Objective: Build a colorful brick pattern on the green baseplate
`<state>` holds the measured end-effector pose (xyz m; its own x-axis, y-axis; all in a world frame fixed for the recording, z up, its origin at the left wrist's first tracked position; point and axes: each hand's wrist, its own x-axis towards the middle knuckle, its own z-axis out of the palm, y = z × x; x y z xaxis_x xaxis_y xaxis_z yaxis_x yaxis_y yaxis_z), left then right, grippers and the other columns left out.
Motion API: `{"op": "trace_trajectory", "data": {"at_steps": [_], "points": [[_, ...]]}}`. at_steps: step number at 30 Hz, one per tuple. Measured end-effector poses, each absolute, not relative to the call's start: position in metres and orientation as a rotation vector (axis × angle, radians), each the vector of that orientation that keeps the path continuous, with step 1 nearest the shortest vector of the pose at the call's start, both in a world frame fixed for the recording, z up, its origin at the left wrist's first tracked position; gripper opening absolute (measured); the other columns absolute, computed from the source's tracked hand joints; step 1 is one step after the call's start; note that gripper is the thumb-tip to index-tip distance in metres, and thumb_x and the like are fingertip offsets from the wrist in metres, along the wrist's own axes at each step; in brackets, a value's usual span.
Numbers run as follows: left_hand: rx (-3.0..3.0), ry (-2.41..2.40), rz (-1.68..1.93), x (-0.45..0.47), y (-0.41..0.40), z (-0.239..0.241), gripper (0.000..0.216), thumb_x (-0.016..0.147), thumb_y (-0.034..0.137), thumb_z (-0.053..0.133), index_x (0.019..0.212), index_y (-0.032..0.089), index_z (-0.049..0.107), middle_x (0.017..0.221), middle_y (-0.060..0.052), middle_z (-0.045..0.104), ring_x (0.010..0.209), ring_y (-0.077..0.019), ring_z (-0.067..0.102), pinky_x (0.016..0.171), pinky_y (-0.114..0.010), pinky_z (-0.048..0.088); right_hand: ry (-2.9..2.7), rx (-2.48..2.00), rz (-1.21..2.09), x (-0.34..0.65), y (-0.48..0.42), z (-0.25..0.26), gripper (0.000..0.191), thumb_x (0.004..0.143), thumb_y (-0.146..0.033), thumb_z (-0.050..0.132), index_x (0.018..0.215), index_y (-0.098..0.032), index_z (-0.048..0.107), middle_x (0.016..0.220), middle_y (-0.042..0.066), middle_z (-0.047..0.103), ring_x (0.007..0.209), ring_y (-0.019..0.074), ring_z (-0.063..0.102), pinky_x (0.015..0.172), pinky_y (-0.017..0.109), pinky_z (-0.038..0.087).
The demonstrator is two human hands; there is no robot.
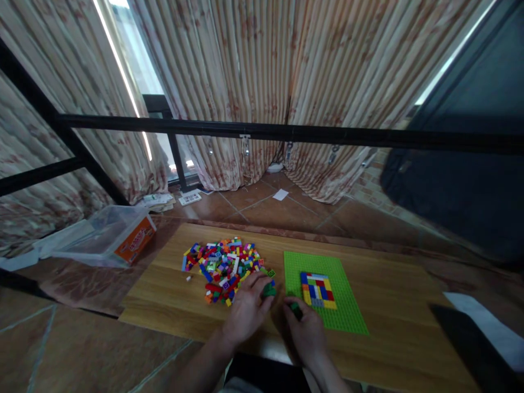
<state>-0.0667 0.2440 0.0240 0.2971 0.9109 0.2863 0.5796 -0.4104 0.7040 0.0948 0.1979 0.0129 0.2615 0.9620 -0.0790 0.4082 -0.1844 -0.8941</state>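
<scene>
My left hand [246, 307] is closed at the right edge of the brick pile, its fingers curled around a green toy brick [268, 291]. A bit of blue shows beside that brick. Between the thumb and fingers of my right hand [309, 333] is a dark green brick [295, 311], partly covered by the fingers. This hand hovers by the lower left edge of a lime green baseplate [347, 311]. A flat rectangle of red, blue, yellow, white and orange bricks [318, 290] is set on the plate. Left of it spreads a loose pile of mixed bricks [229, 265].
Everything lies on a low wooden table [164, 297]. On the floor to the left stands a clear plastic bin [106, 234] with an orange label. A black metal rail [262, 131] crosses beyond the table, before striped curtains [245, 65]. A dark flat object [470, 338] is at the right.
</scene>
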Motion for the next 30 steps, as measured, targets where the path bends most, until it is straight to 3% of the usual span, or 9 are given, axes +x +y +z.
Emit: {"op": "trace_trajectory", "data": {"at_steps": [15, 21, 25, 30], "points": [[2.307, 1.490, 0.670, -0.042, 0.243, 0.022, 0.047, 0.076, 0.010, 0.059, 0.122, 0.020, 0.059, 0.122, -0.009, 0.062, 0.114, -0.0286, 0.053, 0.103, -0.047, 0.045, -1.341, -1.811, 0.763, 0.106, 0.212, 0.008, 0.035, 0.080, -0.040, 0.050, 0.098, -0.017, 0.070, 0.092, 0.012, 0.075, 0.086, 0.0274, 0.069, 0.080, 0.039, 0.050], [2.272, 1.508, 0.840, -0.068, 0.232, 0.021, 0.044, 0.082, 0.019, 0.060, 0.126, 0.022, 0.056, 0.126, -0.008, 0.061, 0.117, -0.0276, 0.054, 0.104, -0.048, 0.044, -1.509, -1.818, 0.687, 0.093, 0.229, 0.009, 0.035, 0.083, -0.034, 0.043, 0.101, -0.017, 0.068, 0.094, 0.011, 0.074, 0.086, 0.0251, 0.069, 0.080, 0.035, 0.050], [2.108, 1.790, 1.063, -0.109, 0.230, 0.018, 0.033, 0.089, 0.023, 0.053, 0.122, 0.022, 0.057, 0.120, -0.010, 0.063, 0.115, -0.0260, 0.056, 0.102, -0.045, 0.046, -1.582, -1.839, 0.658, 0.086, 0.237, 0.004, 0.040, 0.083, -0.033, 0.043, 0.108, -0.015, 0.067, 0.098, 0.013, 0.074, 0.086, 0.0257, 0.069, 0.079, 0.035, 0.050], [1.784, 2.135, 1.188, -0.167, 0.243, 0.009, 0.028, 0.085, 0.025, 0.055, 0.112, 0.020, 0.060, 0.111, -0.011, 0.064, 0.106, -0.0271, 0.061, 0.093, -0.044, 0.052, -1.611, -1.751, 0.742, 0.077, 0.245, 0.005, 0.038, 0.080, -0.031, 0.045, 0.106, -0.017, 0.069, 0.098, 0.011, 0.074, 0.090, 0.0248, 0.069, 0.081, 0.034, 0.050]]}}
